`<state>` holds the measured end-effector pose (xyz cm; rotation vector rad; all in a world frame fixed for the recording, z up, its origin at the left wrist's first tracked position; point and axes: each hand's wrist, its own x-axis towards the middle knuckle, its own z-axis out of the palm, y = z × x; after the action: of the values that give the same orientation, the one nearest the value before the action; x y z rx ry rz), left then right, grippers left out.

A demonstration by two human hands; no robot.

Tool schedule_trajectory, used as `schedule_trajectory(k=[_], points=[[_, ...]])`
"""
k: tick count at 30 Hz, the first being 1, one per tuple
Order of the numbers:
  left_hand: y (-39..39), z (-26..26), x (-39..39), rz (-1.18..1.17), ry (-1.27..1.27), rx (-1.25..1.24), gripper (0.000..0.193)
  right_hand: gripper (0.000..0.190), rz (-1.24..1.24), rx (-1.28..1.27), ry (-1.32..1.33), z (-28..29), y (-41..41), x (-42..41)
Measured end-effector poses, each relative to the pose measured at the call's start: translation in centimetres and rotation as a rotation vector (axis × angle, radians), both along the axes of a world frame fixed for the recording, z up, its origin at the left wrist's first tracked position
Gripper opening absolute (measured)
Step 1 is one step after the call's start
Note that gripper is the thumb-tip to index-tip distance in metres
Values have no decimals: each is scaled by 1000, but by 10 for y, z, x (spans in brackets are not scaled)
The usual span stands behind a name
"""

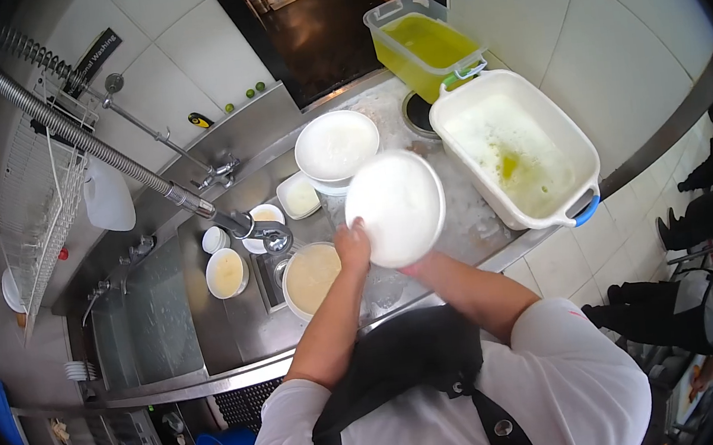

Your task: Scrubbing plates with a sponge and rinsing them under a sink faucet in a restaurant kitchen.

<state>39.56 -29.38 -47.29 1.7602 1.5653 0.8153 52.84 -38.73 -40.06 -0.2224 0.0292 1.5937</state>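
My left hand (354, 246) grips the near left rim of a white round bowl or plate (396, 208), held tilted over the steel counter. My right hand (423, 264) is mostly hidden behind that dish; only its wrist side shows at the lower edge, so its fingers cannot be seen. Just behind stands a stack of white bowls (336, 145), the top one wet or soapy. To the left, a large round bowl of cloudy liquid (314, 279) sits by the sink drain. Right of the dish is a white plastic tub (518, 147) of foamy water with a yellow-green patch.
A clear bin of yellow-green liquid (425, 42) stands at the back. Small bowls (227, 273) and a square dish (299, 197) lie in the sink. A spring-hose faucet (273, 236) hangs over them. Further left is a water-filled basin (144, 310). People stand at the far right.
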Motion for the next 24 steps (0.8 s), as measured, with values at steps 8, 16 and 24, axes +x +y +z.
schedule_trajectory(k=[8,16,24], points=[[95,108,48,402,-566,-182,27,43,-366,51,-498,77,-37,165],[115,109,59,531,-604,-321,38,39,-711,-1115,-1834,84,-73,257],[100,11,-20,158,20,201,52,37,-89,-827,-2672,21,-58,286]])
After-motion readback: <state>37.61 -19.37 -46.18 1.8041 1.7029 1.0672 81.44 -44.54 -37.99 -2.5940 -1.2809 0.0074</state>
